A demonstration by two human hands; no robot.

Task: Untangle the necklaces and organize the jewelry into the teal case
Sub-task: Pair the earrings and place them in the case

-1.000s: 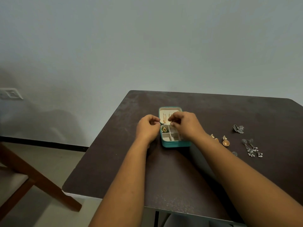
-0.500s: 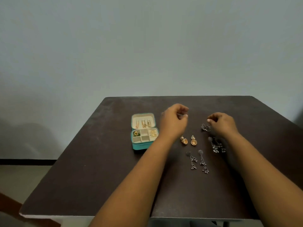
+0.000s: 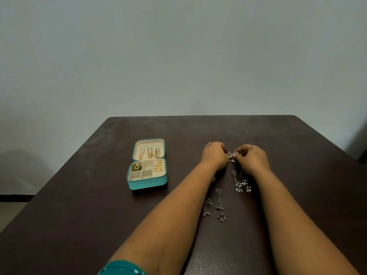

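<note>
I see the left hand (image 3: 215,155) and right hand (image 3: 251,157) pinching 1 silver piece (image 3: 230,155) together, right of the open teal case (image 3: 147,165). Likely separating; next, carry left to a free compartment.

No readable text, labels, brand names, numbers or signs anywhere: none on the open teal case (image 3: 147,181), the dark desk (image 3: 79,195), the scattered jewelry or the plain wall behind.
</note>
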